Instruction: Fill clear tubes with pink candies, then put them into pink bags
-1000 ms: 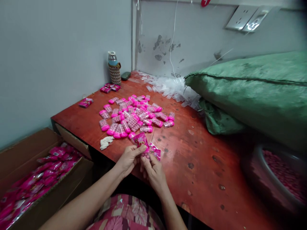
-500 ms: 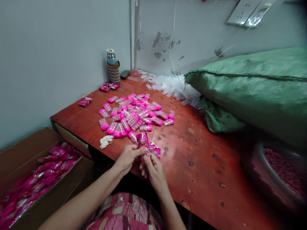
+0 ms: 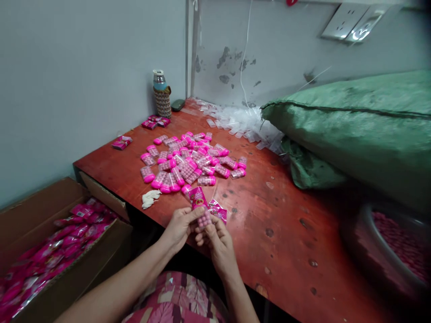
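Observation:
Near the table's front edge, my left hand [image 3: 182, 224] pinches a pink printed packet [image 3: 198, 196], its thumb lying across the lower end. My right hand [image 3: 220, 244] grips a small clear container of pink balls [image 3: 204, 219] from below, thumb on its near end. The container meets the packet's lower end; whether it is partly inside, I cannot tell. More flat pink packets [image 3: 218, 211] lie on the table just behind my right hand. Beyond my hands spreads a pile of similar clear containers with bright pink caps [image 3: 188, 166].
A carton [image 3: 111, 251] of filled pink packets stands at left. White cloth [image 3: 150, 198], small pink packs [image 3: 121, 142] and a bottle in a knitted sleeve [image 3: 162, 98] are on the red table [image 3: 286, 251]. Clear plastic pieces [image 3: 242, 123], a green sack [image 3: 353, 121] and a basin [image 3: 363, 237] sit rightward.
My hands have shifted slightly, and more of the container of pink balls shows between them. The packet leans further left. The whole view has moved a little.

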Demonstrator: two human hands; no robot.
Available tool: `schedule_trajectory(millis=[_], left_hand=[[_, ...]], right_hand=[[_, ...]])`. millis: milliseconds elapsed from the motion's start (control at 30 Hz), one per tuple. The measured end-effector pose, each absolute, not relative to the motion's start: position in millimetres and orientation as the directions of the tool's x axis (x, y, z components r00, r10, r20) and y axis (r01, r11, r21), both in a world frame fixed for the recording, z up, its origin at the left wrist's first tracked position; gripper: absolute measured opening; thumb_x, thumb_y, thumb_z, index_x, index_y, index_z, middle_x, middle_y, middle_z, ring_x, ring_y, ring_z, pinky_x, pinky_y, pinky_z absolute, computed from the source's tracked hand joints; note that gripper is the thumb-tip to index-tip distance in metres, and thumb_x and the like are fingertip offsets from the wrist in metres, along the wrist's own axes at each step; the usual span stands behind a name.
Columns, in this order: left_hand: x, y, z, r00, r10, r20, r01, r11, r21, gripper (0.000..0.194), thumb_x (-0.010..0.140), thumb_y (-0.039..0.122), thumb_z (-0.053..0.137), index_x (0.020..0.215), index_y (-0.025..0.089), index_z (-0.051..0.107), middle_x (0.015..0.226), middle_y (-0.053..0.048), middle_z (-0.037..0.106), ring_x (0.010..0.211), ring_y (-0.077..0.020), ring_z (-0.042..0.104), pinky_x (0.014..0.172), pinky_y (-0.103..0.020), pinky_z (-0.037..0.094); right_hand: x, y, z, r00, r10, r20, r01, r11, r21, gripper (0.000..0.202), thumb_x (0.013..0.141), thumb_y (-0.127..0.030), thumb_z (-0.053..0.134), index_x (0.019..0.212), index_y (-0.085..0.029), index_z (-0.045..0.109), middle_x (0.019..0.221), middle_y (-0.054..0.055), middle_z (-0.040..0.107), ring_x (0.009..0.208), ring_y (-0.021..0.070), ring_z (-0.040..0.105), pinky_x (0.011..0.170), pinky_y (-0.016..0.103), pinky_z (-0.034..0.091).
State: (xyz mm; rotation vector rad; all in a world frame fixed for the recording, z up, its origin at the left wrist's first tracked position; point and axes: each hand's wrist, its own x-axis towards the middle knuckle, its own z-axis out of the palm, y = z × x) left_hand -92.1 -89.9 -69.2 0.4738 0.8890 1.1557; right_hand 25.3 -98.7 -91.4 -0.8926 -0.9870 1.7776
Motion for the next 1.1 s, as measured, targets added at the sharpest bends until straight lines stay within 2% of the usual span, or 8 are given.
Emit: schedule_trajectory(millis=[133, 233, 367, 500, 633, 767, 933, 1100], left_hand=[[-81, -97, -72, 0.092, 0.932, -0.351, -0.632, 0.327, 0.702, 0.025, 0.066, 0.029, 0.067, 0.059, 0.009, 0.055, 0.048, 0.003, 0.044, 0.040, -0.0048, 0.041, 0.040, -0.019, 0.035], [-87, -107, -65, 0.005, 0.935, -0.355, -0.664, 0.269, 0.698, 0.021, 0.066, 0.027, 0.068, 0.061, 0.009, 0.059, 0.054, -0.001, 0.054, 0.048, -0.0081, 0.050, 0.047, -0.021, 0.042], [-135, -121, -43, -0.412, 0.874, -0.258, -0.678, -0.105, 0.727, 0.032, 0.068, 0.045, 0.061, 0.079, 0.015, 0.064, 0.084, -0.007, 0.068, 0.083, -0.0199, 0.061, 0.078, -0.035, 0.048], [-174, -125, -37, -0.698, 0.711, -0.084, -0.420, -0.312, 0.852, 0.060, 0.070, 0.065, 0.041, 0.097, 0.016, 0.062, 0.086, -0.009, 0.068, 0.086, -0.0231, 0.061, 0.083, -0.041, 0.045], [-149, -110, -57, -0.435, 0.894, 0.109, 0.078, -0.083, 0.993, 0.036, 0.072, 0.041, 0.057, 0.100, 0.019, 0.063, 0.105, -0.009, 0.063, 0.102, -0.0248, 0.054, 0.095, -0.042, 0.034], [-96, -87, -81, 0.103, 0.931, 0.349, 0.607, -0.337, 0.720, 0.036, 0.076, 0.032, 0.055, 0.111, 0.022, 0.056, 0.119, -0.009, 0.054, 0.115, -0.0244, 0.043, 0.099, -0.043, 0.029], [-63, -73, -106, 0.308, 0.888, 0.342, 0.820, -0.430, 0.378, 0.033, 0.079, 0.027, 0.052, 0.111, 0.019, 0.054, 0.119, -0.011, 0.053, 0.116, -0.0275, 0.039, 0.098, -0.051, 0.026], [-66, -71, -113, 0.286, 0.871, 0.400, 0.814, -0.441, 0.378, 0.024, 0.081, 0.020, 0.048, 0.102, 0.021, 0.059, 0.116, -0.007, 0.056, 0.115, -0.0243, 0.041, 0.099, -0.048, 0.027]], right_hand=[[21, -95, -90, -0.277, 0.944, -0.180, -0.401, -0.284, -0.871, 0.027, 0.077, -0.035, 0.056, 0.096, -0.020, 0.043, 0.059, -0.004, 0.059, 0.047, 0.0114, 0.056, 0.047, 0.023, 0.045], [18, -93, -88, -0.291, 0.938, -0.190, -0.384, -0.297, -0.874, 0.030, 0.075, -0.034, 0.059, 0.095, -0.021, 0.042, 0.061, -0.003, 0.061, 0.047, 0.0112, 0.057, 0.046, 0.022, 0.045], [27, -90, -85, -0.302, 0.940, -0.158, -0.365, -0.267, -0.892, 0.021, 0.079, -0.035, 0.054, 0.091, -0.019, 0.046, 0.069, 0.000, 0.062, 0.050, 0.0102, 0.057, 0.046, 0.021, 0.043], [46, -83, -85, -0.186, 0.969, -0.161, -0.300, -0.212, -0.930, 0.021, 0.081, -0.038, 0.051, 0.081, -0.018, 0.050, 0.065, 0.000, 0.060, 0.049, 0.0095, 0.054, 0.045, 0.020, 0.041], [57, -80, -86, -0.114, 0.979, -0.167, -0.243, -0.191, -0.951, 0.023, 0.079, -0.040, 0.053, 0.078, -0.017, 0.052, 0.066, 0.001, 0.059, 0.050, 0.0095, 0.053, 0.045, 0.020, 0.041], [64, -83, -87, -0.100, 0.977, -0.189, -0.204, -0.206, -0.957, 0.022, 0.078, -0.040, 0.055, 0.079, -0.017, 0.053, 0.063, -0.001, 0.058, 0.050, 0.0089, 0.052, 0.046, 0.019, 0.041], [83, -82, -88, 0.019, 0.984, -0.177, -0.167, -0.171, -0.971, 0.020, 0.078, -0.037, 0.056, 0.077, -0.017, 0.054, 0.061, -0.002, 0.056, 0.048, 0.0080, 0.049, 0.046, 0.019, 0.040], [95, -76, -88, 0.131, 0.986, -0.101, 0.021, -0.104, -0.994, 0.019, 0.078, -0.036, 0.054, 0.078, -0.018, 0.055, 0.069, 0.000, 0.059, 0.058, 0.0107, 0.054, 0.054, 0.022, 0.043]])
